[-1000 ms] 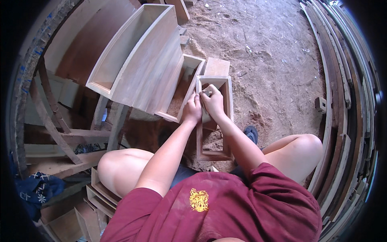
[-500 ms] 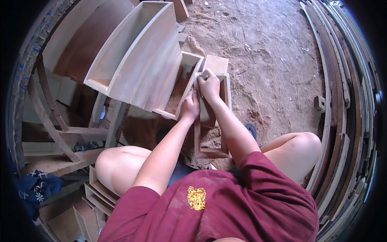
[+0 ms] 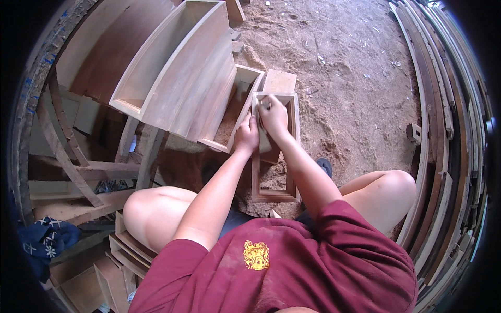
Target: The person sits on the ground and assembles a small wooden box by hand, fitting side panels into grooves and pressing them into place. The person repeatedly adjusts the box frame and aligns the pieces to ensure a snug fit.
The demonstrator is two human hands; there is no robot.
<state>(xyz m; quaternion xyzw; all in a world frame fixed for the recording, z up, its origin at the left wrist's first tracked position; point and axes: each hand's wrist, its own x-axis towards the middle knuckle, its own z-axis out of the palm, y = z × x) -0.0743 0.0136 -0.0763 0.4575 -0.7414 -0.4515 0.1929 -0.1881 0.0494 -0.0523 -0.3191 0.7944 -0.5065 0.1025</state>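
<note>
Between my knees stands a narrow rectangular wooden frame [image 3: 276,198], like an open drawer box, with its long sides running away from me. My left hand [image 3: 246,135] is closed on the frame's left wall, thumb along the top edge. Just beyond it, my right hand [image 3: 274,117] is curled in a fist over the far left inside corner. A small thing seems to be pinched in its fingers, too hidden to name. Through the frame, a brown wooden piece and sawdust show.
A second open drawer box [image 3: 215,144] touches the frame's left side, beside a tall stack of drawers [image 3: 180,78]. A pale wood block [image 3: 280,82] lies beyond the frame. Long boards [image 3: 443,130] line the right. Sawdust [image 3: 334,68] covers the ground. Blue cloth [image 3: 49,242] hangs at left.
My right hand has shifted slightly toward me along the frame's left wall, and its wrist has turned a little. My left hand keeps its hold in nearly the same place.
</note>
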